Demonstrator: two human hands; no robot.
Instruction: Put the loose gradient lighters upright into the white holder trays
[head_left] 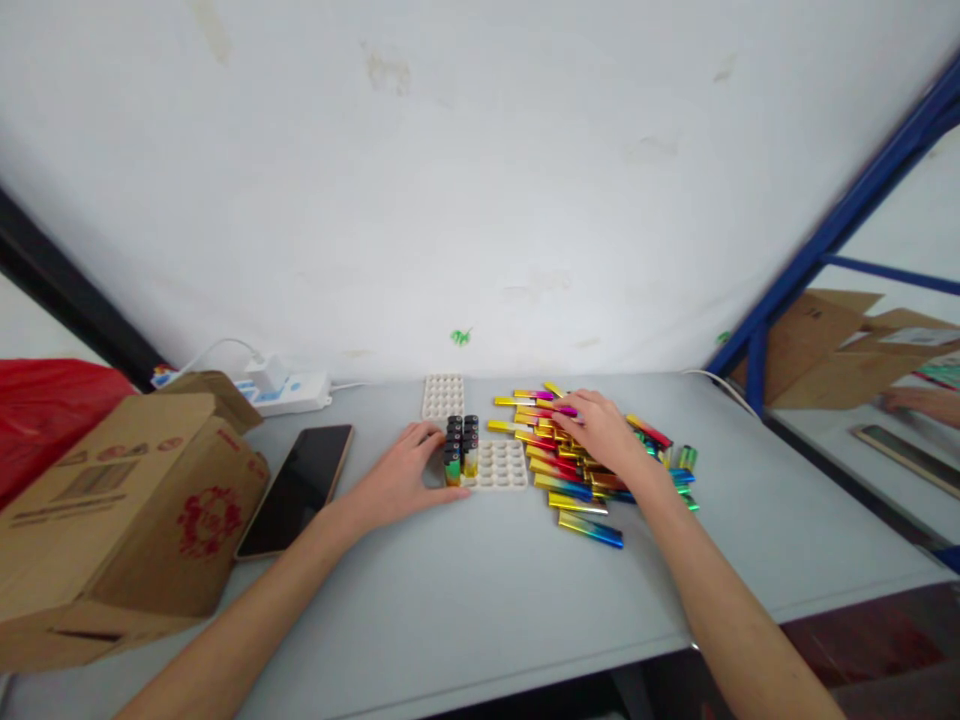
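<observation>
A white egg-crate-like tray lies in the middle of the table. Two rows of lighters with black tops stand upright in its left end; the cups to their right show bare. My left hand curves around that end, thumb along the front edge and fingers at the back. To the right is a loose pile of shiny metallic lighter sleeves in gold, red, blue, green and purple. Over its far side, my right hand has its fingers closed at a gold-and-magenta sleeve; the grip is partly hidden.
Behind the tray lies a second white tray. A phone, a cardboard box and a power strip occupy the left side. A blue metal frame borders the right, with another person's hand beyond it.
</observation>
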